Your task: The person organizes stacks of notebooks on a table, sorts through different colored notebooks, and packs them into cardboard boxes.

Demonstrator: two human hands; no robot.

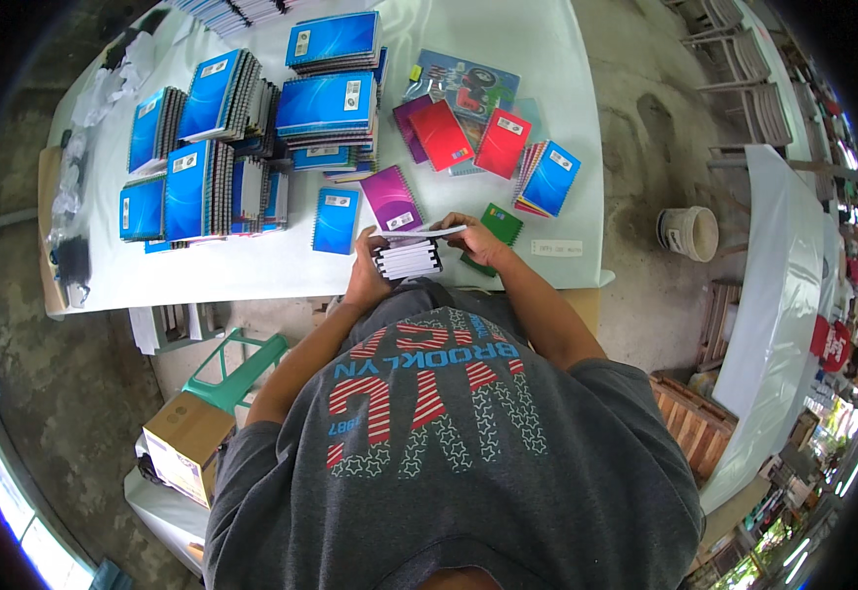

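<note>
At the table's near edge I hold a small stack of spiral notebooks [409, 260], its white page edges and black bindings facing me. My left hand [365, 270] is closed round the stack's left side. My right hand [472, 240] pinches the right end of a thin, pale notebook or cover [424, 234] at the far side of the stack; I cannot tell whether it is attached. Beyond my hands lie a purple notebook [391, 199] and a blue notebook [336, 220]. A green notebook [501, 224] lies just beside my right hand.
Tall piles of blue notebooks [326, 101] fill the table's left half. Red notebooks [503, 144], a fanned blue stack [551, 179] and a printed plastic envelope [468, 84] lie farther right. A white bucket [687, 233] stands right; a green stool [235, 369] and carton [188, 442] stand left.
</note>
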